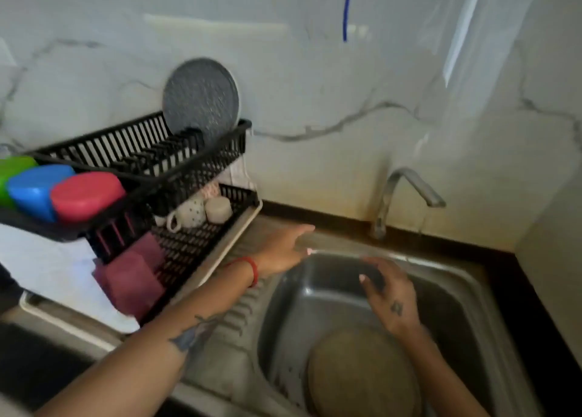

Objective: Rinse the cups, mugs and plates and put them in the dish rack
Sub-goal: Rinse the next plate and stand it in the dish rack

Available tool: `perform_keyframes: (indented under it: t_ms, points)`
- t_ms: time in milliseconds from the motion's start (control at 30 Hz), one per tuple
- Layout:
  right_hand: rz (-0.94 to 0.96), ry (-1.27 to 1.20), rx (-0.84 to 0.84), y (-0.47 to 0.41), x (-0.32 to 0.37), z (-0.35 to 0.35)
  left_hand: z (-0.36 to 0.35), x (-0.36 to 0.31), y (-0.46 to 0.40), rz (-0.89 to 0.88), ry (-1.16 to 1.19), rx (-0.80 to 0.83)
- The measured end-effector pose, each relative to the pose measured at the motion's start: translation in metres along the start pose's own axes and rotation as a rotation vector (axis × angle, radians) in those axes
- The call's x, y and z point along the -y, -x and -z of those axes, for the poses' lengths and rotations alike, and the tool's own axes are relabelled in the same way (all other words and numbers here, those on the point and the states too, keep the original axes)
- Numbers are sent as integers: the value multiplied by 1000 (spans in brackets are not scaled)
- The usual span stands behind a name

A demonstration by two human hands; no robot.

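Observation:
A tan plate [362, 372] lies flat in the steel sink [466, 293], close to me. My right hand [390, 300] hovers over the basin with curled fingers; a dark blurred patch sits between thumb and fingers, and I cannot tell if it is an object. My left hand [283, 249] reaches over the drainboard toward the black two-tier dish rack [217, 152], fingers straight, holding nothing. A grey plate [201, 101] stands upright in the top tier. A white dotted mug [189, 213] and a beige cup [218, 208] sit in the lower tier.
Green [12, 171], blue [34, 189] and red [85, 194] cups lie inverted at the rack's left end. Maroon items [132, 284] occupy the lower tier's front. The faucet [406, 193] stands behind the sink with a thin stream falling. A marble wall backs everything.

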State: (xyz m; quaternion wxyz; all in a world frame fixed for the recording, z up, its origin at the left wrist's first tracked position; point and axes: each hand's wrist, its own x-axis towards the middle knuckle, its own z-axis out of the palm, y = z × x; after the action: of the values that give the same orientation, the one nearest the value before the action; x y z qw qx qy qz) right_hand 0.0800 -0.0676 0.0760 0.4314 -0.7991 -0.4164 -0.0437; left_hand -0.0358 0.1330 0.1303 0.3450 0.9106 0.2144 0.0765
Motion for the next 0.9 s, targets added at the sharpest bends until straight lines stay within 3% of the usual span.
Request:
perform_keyframes:
  t_ms: [167, 267, 367, 500, 633, 900]
  points:
    - [-193, 65, 150, 69, -67, -11, -116, 29, 37, 286, 174, 76]
    - [-347, 157, 390, 94, -99, -21, -165, 32, 59, 529, 372, 94]
    - [-507, 173, 559, 118, -123, -28, -191, 31, 70, 728, 449, 215]
    - [-734, 32, 568, 126, -134, -32, -201, 37, 66, 891, 404, 343]
    - [-767, 89, 558, 123, -138, -37, -204, 44, 63, 942, 493, 433]
    - [-864, 114, 297, 111, -132, -33, -203, 55, 62, 863, 587, 339]
